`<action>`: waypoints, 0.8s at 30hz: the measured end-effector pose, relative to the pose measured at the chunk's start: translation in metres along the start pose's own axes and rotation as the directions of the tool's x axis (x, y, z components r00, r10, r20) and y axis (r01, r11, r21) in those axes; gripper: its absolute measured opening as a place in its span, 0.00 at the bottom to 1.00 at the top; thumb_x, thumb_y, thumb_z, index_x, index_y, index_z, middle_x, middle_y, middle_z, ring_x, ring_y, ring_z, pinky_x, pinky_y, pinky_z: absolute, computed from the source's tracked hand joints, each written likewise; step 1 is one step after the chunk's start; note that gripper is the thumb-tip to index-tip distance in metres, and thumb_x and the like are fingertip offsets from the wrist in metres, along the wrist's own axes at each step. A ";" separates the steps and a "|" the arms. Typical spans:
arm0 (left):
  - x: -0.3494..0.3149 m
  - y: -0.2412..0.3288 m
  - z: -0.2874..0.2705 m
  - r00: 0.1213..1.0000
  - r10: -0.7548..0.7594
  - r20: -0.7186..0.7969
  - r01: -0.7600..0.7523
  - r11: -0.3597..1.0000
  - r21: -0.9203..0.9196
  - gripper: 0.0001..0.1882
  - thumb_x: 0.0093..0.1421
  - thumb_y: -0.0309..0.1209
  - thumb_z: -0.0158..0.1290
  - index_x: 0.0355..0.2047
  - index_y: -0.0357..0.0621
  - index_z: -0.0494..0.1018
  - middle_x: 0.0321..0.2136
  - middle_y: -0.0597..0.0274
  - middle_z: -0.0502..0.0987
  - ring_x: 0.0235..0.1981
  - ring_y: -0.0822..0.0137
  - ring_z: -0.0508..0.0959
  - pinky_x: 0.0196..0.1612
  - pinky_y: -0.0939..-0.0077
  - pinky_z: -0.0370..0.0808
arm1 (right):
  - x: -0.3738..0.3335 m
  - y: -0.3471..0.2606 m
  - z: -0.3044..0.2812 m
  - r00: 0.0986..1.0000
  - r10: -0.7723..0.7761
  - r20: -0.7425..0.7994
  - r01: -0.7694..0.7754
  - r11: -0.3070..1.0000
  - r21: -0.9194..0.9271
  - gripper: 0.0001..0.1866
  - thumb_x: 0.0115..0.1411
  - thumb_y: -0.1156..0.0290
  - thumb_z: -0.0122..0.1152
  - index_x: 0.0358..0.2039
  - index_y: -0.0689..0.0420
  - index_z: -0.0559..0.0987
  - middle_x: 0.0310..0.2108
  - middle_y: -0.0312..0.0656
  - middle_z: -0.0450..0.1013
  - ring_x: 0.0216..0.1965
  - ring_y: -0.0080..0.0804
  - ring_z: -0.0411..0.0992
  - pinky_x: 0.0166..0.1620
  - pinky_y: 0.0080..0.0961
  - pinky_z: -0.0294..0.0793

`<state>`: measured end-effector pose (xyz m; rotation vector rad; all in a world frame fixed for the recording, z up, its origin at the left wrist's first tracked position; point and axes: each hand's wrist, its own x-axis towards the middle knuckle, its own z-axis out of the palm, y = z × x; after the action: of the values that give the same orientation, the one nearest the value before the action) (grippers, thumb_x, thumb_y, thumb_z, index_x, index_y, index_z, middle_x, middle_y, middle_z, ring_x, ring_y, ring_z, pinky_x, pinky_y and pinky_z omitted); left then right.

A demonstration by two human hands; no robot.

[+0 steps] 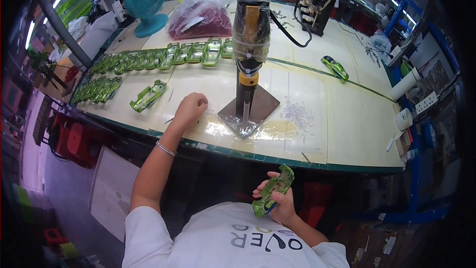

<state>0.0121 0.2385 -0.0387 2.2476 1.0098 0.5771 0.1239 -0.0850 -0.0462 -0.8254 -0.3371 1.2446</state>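
Right hand [283, 209] grips one green shell [270, 187]; left hand [190, 110] curled, contents unclear. More shells [186, 53] rowed at ten o'clock (finished or waiting, can't tell from here).

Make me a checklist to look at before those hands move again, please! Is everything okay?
1. Green part held firmly: ok, the right hand has its fingers and thumb around it.
2. Left hand away from the dark base plate: ok, there is a gap between them.
3. Left hand free of small things: cannot tell, its fingers are curled.
4. Clear scraps tidied away: not ok, they lie scattered right of the plate.
5. Upright machine switched off: cannot tell, nothing visible settles it.
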 end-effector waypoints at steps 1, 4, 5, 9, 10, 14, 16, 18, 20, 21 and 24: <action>0.003 0.001 -0.001 0.999 0.031 0.017 -0.032 0.999 0.039 0.05 0.46 0.23 0.50 0.24 0.34 0.70 0.18 0.60 0.72 0.21 0.71 0.70 0.27 0.78 0.68 | 0.000 -0.001 -0.001 1.000 0.001 -0.005 -0.001 1.000 0.005 0.33 0.41 0.67 0.57 0.48 0.62 0.57 0.33 0.48 0.66 0.35 0.38 0.69 0.41 0.33 0.70; 0.006 0.005 -0.006 0.999 -0.011 -0.032 0.013 0.997 0.075 0.05 0.45 0.26 0.48 0.23 0.35 0.69 0.21 0.51 0.72 0.25 0.57 0.73 0.30 0.71 0.69 | 0.006 -0.005 -0.003 1.000 0.002 0.011 -0.003 0.999 0.035 0.30 0.43 0.68 0.56 0.47 0.61 0.58 0.32 0.48 0.67 0.34 0.38 0.70 0.38 0.33 0.73; 0.005 0.007 -0.009 0.997 0.018 -0.081 -0.017 1.000 0.019 0.05 0.46 0.25 0.49 0.23 0.35 0.68 0.20 0.52 0.72 0.23 0.60 0.73 0.28 0.72 0.69 | 0.009 -0.008 -0.005 0.997 0.051 0.051 -0.054 0.996 0.072 0.31 0.43 0.68 0.56 0.47 0.61 0.58 0.32 0.48 0.67 0.33 0.38 0.70 0.36 0.32 0.73; -0.027 0.026 -0.013 0.987 -0.124 -0.106 0.066 0.899 -0.432 0.04 0.47 0.23 0.50 0.26 0.35 0.70 0.17 0.59 0.71 0.20 0.66 0.72 0.26 0.80 0.69 | 0.016 -0.022 -0.003 0.981 0.184 0.054 -0.187 0.981 0.053 0.32 0.40 0.68 0.58 0.46 0.62 0.59 0.31 0.48 0.67 0.31 0.36 0.70 0.31 0.26 0.73; -0.043 0.031 -0.010 0.978 -0.134 -0.161 0.054 0.903 -0.427 0.04 0.47 0.22 0.50 0.26 0.36 0.71 0.18 0.59 0.71 0.20 0.67 0.71 0.25 0.82 0.69 | 0.017 -0.026 -0.002 0.981 0.189 0.036 -0.189 0.982 0.010 0.32 0.39 0.69 0.58 0.46 0.62 0.59 0.31 0.47 0.67 0.30 0.35 0.70 0.30 0.24 0.72; -0.078 0.032 0.017 0.859 0.210 -0.466 -0.247 0.969 -0.017 0.03 0.47 0.21 0.52 0.24 0.36 0.71 0.22 0.58 0.70 0.24 0.65 0.71 0.27 0.79 0.68 | 0.018 -0.028 0.002 0.976 0.217 0.021 -0.215 0.975 -0.056 0.32 0.39 0.69 0.58 0.46 0.62 0.59 0.30 0.46 0.67 0.30 0.33 0.70 0.30 0.23 0.71; -0.087 0.024 0.030 0.823 0.328 -0.464 -0.284 0.945 0.164 0.04 0.45 0.20 0.52 0.24 0.37 0.71 0.23 0.57 0.69 0.27 0.62 0.70 0.30 0.74 0.67 | 0.017 -0.028 0.004 0.975 0.220 0.025 -0.218 0.973 -0.079 0.32 0.39 0.70 0.58 0.46 0.62 0.59 0.30 0.45 0.67 0.30 0.32 0.70 0.30 0.22 0.71; -0.094 0.021 0.035 0.814 0.414 -0.408 -0.315 0.904 0.288 0.04 0.44 0.19 0.51 0.24 0.37 0.71 0.22 0.58 0.68 0.28 0.59 0.68 0.33 0.70 0.65 | 0.013 -0.028 0.006 0.976 0.216 0.028 -0.213 0.973 -0.085 0.32 0.39 0.70 0.58 0.46 0.62 0.59 0.30 0.45 0.67 0.30 0.32 0.70 0.30 0.22 0.71; -0.098 0.023 0.033 0.814 0.431 -0.389 -0.326 0.893 0.309 0.05 0.43 0.20 0.51 0.24 0.38 0.72 0.22 0.59 0.69 0.28 0.59 0.68 0.33 0.70 0.65 | 0.009 -0.027 0.005 0.978 0.210 0.018 -0.207 0.974 -0.089 0.32 0.39 0.70 0.58 0.46 0.62 0.59 0.30 0.45 0.67 0.30 0.32 0.70 0.30 0.22 0.71; -0.098 0.024 0.031 0.830 0.431 -0.355 -0.332 0.892 0.306 0.05 0.43 0.20 0.51 0.24 0.38 0.71 0.23 0.59 0.69 0.29 0.59 0.68 0.33 0.71 0.65 | 0.008 -0.026 0.005 0.980 0.200 0.018 -0.198 0.977 -0.081 0.32 0.39 0.70 0.58 0.46 0.62 0.59 0.30 0.45 0.67 0.30 0.32 0.70 0.30 0.22 0.71; -0.093 0.031 0.021 0.907 0.307 -0.290 -0.241 0.940 0.243 0.03 0.44 0.22 0.51 0.23 0.37 0.71 0.22 0.57 0.69 0.28 0.59 0.69 0.32 0.71 0.66 | 0.006 -0.026 0.004 0.982 0.188 0.019 -0.186 0.979 -0.079 0.32 0.38 0.70 0.59 0.46 0.63 0.59 0.30 0.45 0.67 0.30 0.32 0.70 0.30 0.22 0.71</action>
<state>-0.0170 0.1425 -0.0466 2.5555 0.9431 1.0378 0.1410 -0.0800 -0.0264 -0.9241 -0.3361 1.4260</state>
